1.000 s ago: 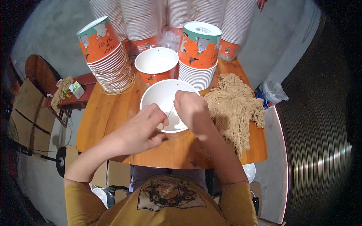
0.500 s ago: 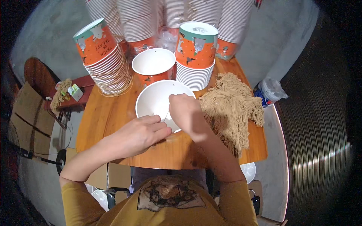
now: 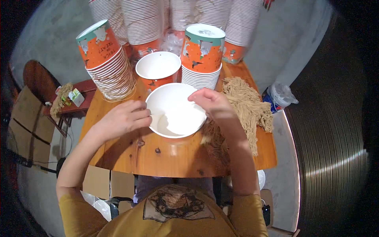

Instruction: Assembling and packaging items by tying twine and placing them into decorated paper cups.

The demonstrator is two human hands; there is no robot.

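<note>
A white-lined paper bucket point(image 3: 173, 96) stands near the middle of the wooden table, its open mouth up. My left hand point(image 3: 124, 120) is at its left rim, fingers curled and closed against the edge; the thumb is mostly hidden. Over the right rim, my right hand point(image 3: 215, 104) has thumb and forefinger pinched together above the mouth. What that pinch holds, if anything, is too small to make out. Beside my right forearm lies a heap of tan cord point(image 3: 248, 114).
Behind stands another upright bucket point(image 3: 158, 65). An upside-down orange stack point(image 3: 203, 55) is to its right; a cord-draped stack point(image 3: 104, 59) leans at left. Tall white stacks point(image 3: 142, 21) line the back. The wooden table point(image 3: 158, 162) has a curved edge; a lidded pail point(image 3: 280, 94) stands beyond it.
My hands have drawn apart, left hand to the left rim and right hand to the right. The thin cord stretched between them is no longer visible. The bucket's far-rim hole is out of sight.
</note>
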